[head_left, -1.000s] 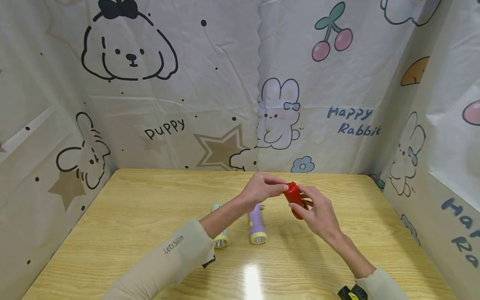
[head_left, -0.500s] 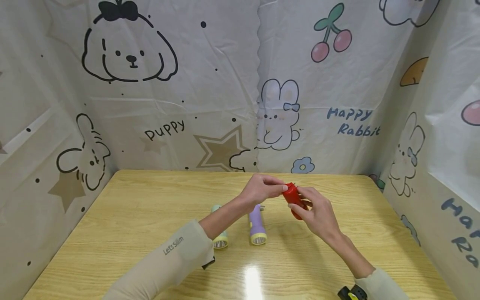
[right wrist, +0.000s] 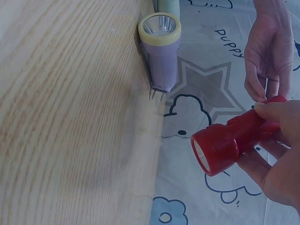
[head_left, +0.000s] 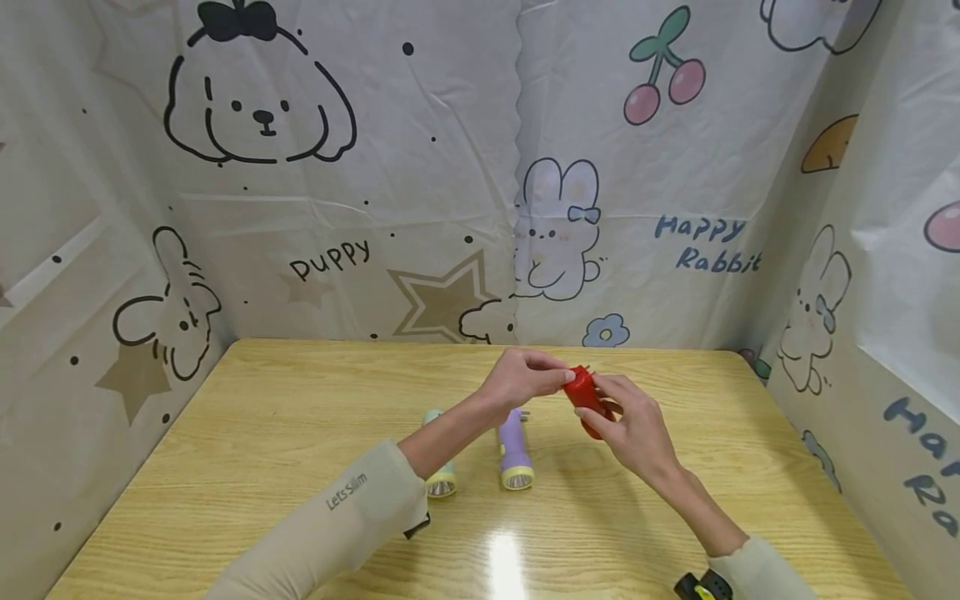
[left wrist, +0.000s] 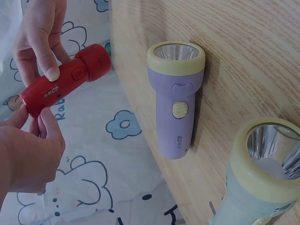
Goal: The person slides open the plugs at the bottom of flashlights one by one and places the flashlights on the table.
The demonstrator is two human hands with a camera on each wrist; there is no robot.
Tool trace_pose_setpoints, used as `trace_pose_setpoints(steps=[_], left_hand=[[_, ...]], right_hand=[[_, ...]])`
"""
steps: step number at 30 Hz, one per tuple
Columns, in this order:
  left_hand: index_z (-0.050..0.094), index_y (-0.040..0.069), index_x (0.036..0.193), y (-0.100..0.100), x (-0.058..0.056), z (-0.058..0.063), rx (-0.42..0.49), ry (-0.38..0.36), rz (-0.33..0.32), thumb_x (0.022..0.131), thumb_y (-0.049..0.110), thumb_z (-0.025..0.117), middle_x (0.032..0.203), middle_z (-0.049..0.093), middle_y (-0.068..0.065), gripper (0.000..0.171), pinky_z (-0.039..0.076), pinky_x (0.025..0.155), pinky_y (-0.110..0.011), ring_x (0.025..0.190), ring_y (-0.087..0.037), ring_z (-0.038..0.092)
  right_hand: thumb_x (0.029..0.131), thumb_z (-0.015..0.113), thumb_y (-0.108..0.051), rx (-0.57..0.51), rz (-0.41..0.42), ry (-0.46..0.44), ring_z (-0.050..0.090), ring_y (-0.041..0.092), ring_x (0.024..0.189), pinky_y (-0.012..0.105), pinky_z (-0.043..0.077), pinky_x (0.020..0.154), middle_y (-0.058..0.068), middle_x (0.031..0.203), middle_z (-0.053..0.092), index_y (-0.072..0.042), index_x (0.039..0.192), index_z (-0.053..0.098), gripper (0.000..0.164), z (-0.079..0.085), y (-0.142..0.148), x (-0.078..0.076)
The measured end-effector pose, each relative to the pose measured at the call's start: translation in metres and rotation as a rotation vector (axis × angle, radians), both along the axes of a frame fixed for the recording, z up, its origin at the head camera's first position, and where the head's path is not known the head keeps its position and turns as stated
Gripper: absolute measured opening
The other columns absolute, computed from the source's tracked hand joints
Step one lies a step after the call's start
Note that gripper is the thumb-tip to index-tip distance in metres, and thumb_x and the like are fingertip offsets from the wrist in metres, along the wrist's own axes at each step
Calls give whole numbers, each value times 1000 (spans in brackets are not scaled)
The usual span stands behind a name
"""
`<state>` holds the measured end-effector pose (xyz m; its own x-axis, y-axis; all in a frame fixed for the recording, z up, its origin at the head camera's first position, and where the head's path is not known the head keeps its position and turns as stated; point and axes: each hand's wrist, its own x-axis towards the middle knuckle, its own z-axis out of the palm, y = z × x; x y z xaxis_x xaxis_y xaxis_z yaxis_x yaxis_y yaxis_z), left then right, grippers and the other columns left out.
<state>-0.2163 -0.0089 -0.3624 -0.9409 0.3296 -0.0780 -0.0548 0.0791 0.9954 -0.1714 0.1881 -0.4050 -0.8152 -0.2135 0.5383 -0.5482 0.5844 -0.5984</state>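
A red flashlight (head_left: 583, 398) is held above the far part of the table, between both hands. My right hand (head_left: 637, 425) grips its body, with the thumb on the near side, as the right wrist view shows. The fingers of my left hand (head_left: 523, 375) pinch its tail end, where small thin tips stick out in the head view. The lamp head (right wrist: 215, 150) points down toward the table. Nearest below the hands lies a purple flashlight (head_left: 513, 446) with a yellow rim and metal prongs. A mint-green flashlight (head_left: 441, 482) lies left of it, partly hidden by my left forearm.
The wooden table (head_left: 300, 400) carries the two lying flashlights near its middle. Printed cloth (head_left: 337, 167) with cartoon animals hangs along the back and both sides, close behind the table's far edge.
The red flashlight has shifted very slightly left in the hands. Thin tips at its tail end show more clearly than a second ago. Both hands keep their hold.
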Motion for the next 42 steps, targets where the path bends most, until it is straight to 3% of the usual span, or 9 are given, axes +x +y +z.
trace_pose_setpoints(steps=[9, 29, 42], left_hand=[[76, 0, 98, 1, 1, 2, -1, -6, 10, 88, 14, 78, 97, 70, -7, 18, 56, 86, -35, 100, -32, 69], [75, -1, 95, 1, 0, 0, 5, -3, -2, 88, 14, 79, 95, 71, -7, 17, 57, 84, -34, 94, -27, 70], [76, 2, 94, 1, 0, -1, -43, -15, 12, 87, 18, 79, 95, 71, -6, 18, 57, 82, -33, 85, -22, 69]], right_hand=[[81, 81, 2, 10, -6, 5, 68, 30, 93, 46, 59, 73, 14, 113, 66, -2, 125, 67, 46, 0, -1, 1], [81, 82, 2, 34, -3, 26, 68, 30, 93, 43, 60, 72, 14, 113, 66, -1, 124, 67, 46, 0, 0, 1], [79, 83, 1, 66, 3, 65, 68, 28, 91, 40, 60, 69, 13, 112, 67, -1, 121, 69, 44, -1, 1, 2]])
